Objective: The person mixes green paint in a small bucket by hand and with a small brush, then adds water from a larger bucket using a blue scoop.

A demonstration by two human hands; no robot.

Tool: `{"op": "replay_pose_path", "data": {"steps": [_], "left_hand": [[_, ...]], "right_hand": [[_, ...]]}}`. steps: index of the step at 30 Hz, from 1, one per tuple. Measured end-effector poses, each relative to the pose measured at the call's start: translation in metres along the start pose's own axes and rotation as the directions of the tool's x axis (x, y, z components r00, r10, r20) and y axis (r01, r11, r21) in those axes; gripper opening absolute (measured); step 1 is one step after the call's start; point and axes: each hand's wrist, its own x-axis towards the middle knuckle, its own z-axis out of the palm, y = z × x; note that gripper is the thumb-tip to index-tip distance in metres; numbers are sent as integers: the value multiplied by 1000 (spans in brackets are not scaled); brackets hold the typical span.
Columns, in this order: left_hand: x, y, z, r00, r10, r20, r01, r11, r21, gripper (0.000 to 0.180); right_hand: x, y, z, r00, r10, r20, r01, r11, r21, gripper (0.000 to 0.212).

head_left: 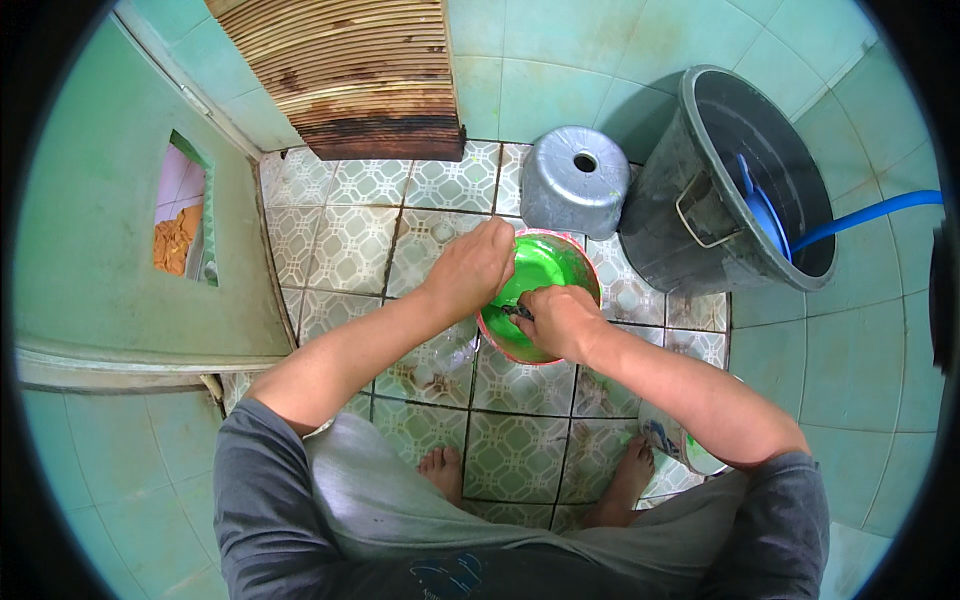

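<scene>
On the floor in front of me stands a round bucket [526, 357] with a reddish rim, its inside coated with bright green, paint-like liquid [538, 268]. My left hand [472, 262] is closed at the bucket's left rim, its fingertips curled inward and partly hidden. Reaching into the bucket, my right hand [562, 318] is closed on a small dark object [517, 311], smeared with green. Most of that object is hidden by my fingers and the liquid, so its kind does not show. A crumpled clear plastic piece [455, 345] lies beside the bucket's left side.
A grey stool [575, 180] with a hole stands behind the bucket. Right of it is a large dark bin [665, 225] with a blue dipper [765, 220] and blue hose [870, 215]. A slatted wooden panel [350, 80] leans at the back; a green door [110, 240] is left.
</scene>
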Motion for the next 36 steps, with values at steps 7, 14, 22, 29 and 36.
{"op": "replay_pose_path", "data": {"steps": [7,14,22,29,36], "left_hand": [[-4,-5,0,1000,-31,7,31,999,-34,19],[-2,-18,3,981,-163,108,172,981,-88,21],[-12,-34,7,967,-250,54,254,964,-78,24],[-9,-29,-1,933,-294,210,317,944,-88,22],[-11,-33,9,951,-276,142,286,957,-55,25]], "right_hand": [[-10,8,-15,991,97,87,-79,979,-189,27],[2,29,-4,995,63,-76,-83,953,-293,18],[8,5,4,999,-37,37,41,993,-113,26],[12,-2,-14,984,152,97,-126,965,-231,29],[29,12,-7,981,126,-148,-156,964,-216,33]]}}
